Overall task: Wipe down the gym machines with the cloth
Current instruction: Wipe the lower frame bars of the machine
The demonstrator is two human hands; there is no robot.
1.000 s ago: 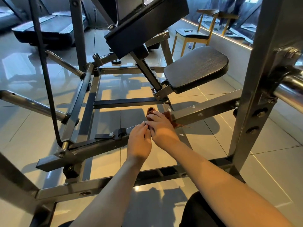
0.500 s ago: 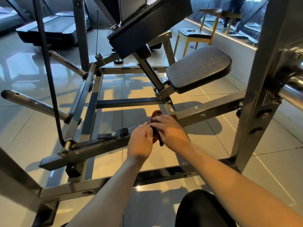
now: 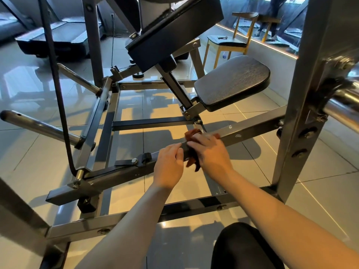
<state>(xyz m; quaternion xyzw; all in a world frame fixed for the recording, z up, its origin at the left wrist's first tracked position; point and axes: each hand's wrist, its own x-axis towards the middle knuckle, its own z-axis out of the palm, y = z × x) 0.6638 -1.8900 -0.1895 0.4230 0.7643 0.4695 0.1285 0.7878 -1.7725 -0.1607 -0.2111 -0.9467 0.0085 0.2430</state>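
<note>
Curled now where it lay flatter a second ago, the right hand (image 3: pixel 210 152) grips the reddish-brown cloth (image 3: pixel 191 162), draped over the machine's sloping grey bar (image 3: pixel 252 129); the left hand (image 3: pixel 169 166) clasps that bar just beside it; a black seat pad (image 3: pixel 233 82) sits beyond.

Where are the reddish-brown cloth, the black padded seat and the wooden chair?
reddish-brown cloth (image 3: pixel 191 162): head view, hanging end.
black padded seat (image 3: pixel 233 82): head view, top surface middle.
wooden chair (image 3: pixel 228 43): head view, dark seat cushion.
</note>
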